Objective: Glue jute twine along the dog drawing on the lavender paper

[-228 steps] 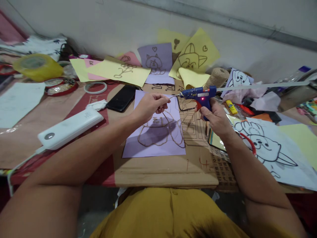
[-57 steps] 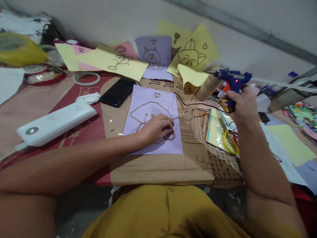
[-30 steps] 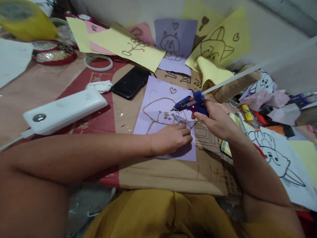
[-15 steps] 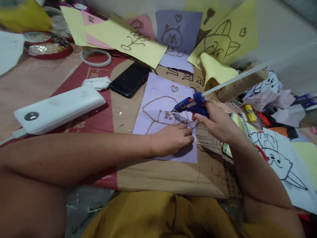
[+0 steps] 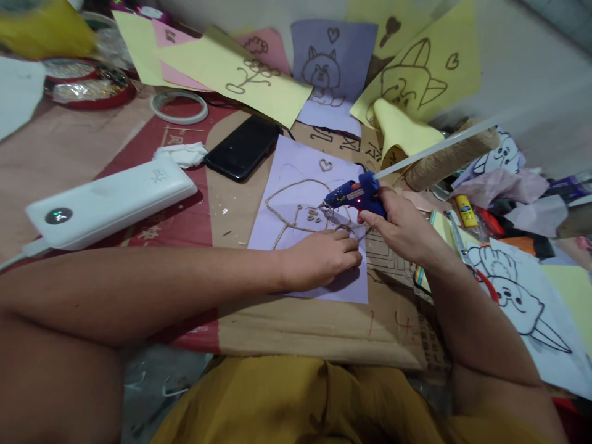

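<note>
A purple sheet (image 5: pixel 342 283) lies on the cardboard, with brown cord along the lines of a drawing and a small cord heart near its top. My right hand (image 5: pixel 398 225) is wrapped round a blue glue gun (image 5: pixel 358 194), a long glue stick (image 5: pixel 425 151) standing out of its back. The gun's nozzle is just above the middle of the drawing. My left hand (image 5: pixel 326 259) rests on the sheet's lower part, fingers curled close together near a thin piece of cord; whether they pinch it cannot be made out.
Left of the sheet are a black phone (image 5: pixel 243 148), a white power bank (image 5: pixel 113 203) and a tape roll (image 5: pixel 179 107). Finished drawings, one on purple paper (image 5: pixel 356 61), lean at the back. A twine roll (image 5: pixel 453 154), scissors (image 5: pixel 485 287) and a glue stick tube (image 5: pixel 465 211) lie right.
The glue gun has shifted very slightly left with my right hand, and a red light now shows on it. My left hand is almost unmoved.
</note>
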Demonstrator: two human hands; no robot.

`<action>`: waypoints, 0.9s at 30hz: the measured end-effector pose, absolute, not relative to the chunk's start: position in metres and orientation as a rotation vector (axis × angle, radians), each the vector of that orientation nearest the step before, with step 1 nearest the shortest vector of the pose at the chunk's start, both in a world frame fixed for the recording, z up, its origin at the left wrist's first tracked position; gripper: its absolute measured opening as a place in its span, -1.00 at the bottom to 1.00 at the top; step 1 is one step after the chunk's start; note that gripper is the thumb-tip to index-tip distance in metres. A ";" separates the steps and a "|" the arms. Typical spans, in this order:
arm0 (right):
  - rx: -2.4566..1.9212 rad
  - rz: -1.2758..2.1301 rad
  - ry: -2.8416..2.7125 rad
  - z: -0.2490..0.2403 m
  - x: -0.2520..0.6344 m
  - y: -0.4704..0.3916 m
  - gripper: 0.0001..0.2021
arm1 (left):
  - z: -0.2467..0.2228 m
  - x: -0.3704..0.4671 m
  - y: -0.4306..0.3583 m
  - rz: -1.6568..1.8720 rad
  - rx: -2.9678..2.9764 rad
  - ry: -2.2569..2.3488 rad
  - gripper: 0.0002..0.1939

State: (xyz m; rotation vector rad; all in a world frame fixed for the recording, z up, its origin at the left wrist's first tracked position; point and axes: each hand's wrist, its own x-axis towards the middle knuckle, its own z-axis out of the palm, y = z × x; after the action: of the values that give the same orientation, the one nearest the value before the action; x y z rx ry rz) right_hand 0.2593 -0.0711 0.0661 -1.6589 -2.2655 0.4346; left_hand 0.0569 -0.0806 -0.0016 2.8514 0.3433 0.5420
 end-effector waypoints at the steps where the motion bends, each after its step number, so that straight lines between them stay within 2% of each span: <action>1: -1.650 0.432 -2.264 0.066 0.259 -0.071 -0.72 | -0.001 0.057 -0.081 0.529 2.853 0.350 -0.79; 11: -1.633 0.427 -2.275 0.068 0.258 -0.074 -0.70 | 0.003 0.057 -0.080 0.449 2.838 0.360 -0.75; 27: -1.622 0.423 -2.261 0.068 0.257 -0.074 -0.70 | -0.001 0.059 -0.078 0.519 2.850 0.357 -0.80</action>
State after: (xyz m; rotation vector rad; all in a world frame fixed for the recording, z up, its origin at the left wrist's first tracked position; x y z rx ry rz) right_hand 0.2570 -0.0739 0.0683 -1.6215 -2.2612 0.4234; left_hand 0.0586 -0.0783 -0.0007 2.8499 0.3565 0.5191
